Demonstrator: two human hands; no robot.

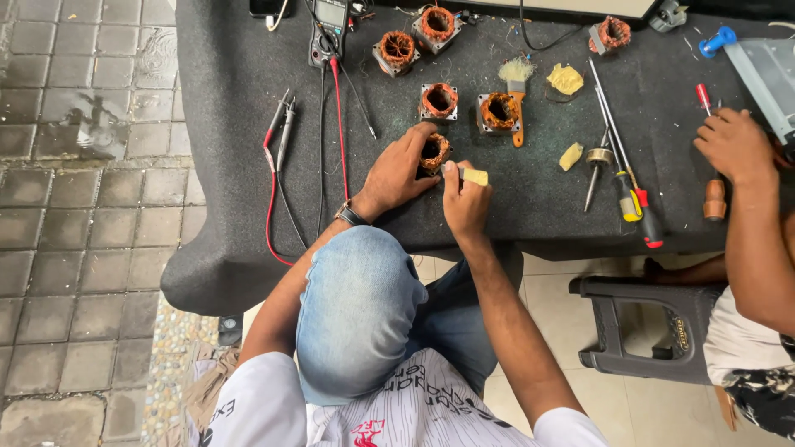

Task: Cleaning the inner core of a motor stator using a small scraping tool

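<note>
Six copper-wound stators on the dark table (pixel 232 99); five lying loose. Left hand (pixel 397 174) is gripping the sixth stator (pixel 434 152) near the front edge, bore facing up. Right hand (pixel 465 203) is pinching a yellow strip (pixel 474 176), long axis left-right.

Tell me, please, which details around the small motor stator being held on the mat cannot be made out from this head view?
- Stator: its lower side is hidden by the left hand.
- Yellowish piece: pinched in the right hand; too small to identify.
- Multimeter: cut off by the top edge.
- Co-worker's hand: whatever is under the palm is covered.
- Stool: partly hidden under the mat.
</note>
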